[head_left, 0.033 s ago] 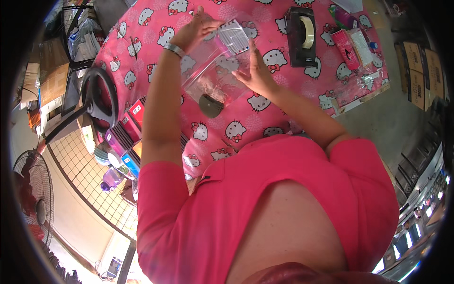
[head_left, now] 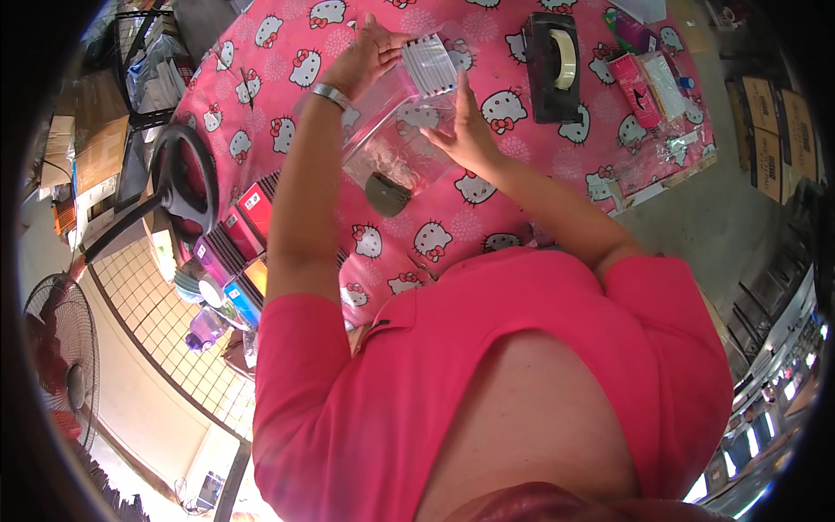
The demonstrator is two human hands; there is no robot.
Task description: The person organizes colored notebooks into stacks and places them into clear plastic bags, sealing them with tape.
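Note:
A flat pack of white and grey striped sticks (head_left: pixel 429 67) in clear plastic sits between my two hands near the far side of the table. My left hand (head_left: pixel 367 61), wearing a silver band at the wrist, has its fingertips on the pack's left edge. My right hand (head_left: pixel 472 139) holds its thumb and forefinger apart, the forefinger against the pack's lower right edge. Clear plastic bags (head_left: pixel 365 130) lie below the pack. Beside them rests a dark olive, rounded object (head_left: pixel 387 195); its kind is unclear.
A black tape dispenser (head_left: pixel 554 78) stands right of my hands. Farther right are a pink packet (head_left: pixel 635 90) and crumpled clear plastic (head_left: pixel 670 157). Left of the pink patterned tablecloth (head_left: pixel 470 228) are stacked coloured boxes (head_left: pixel 252 204) and a black looped handle (head_left: pixel 184 183).
The striped pack has tilted slightly and my right hand has shifted a little to the left. The rest looks the same.

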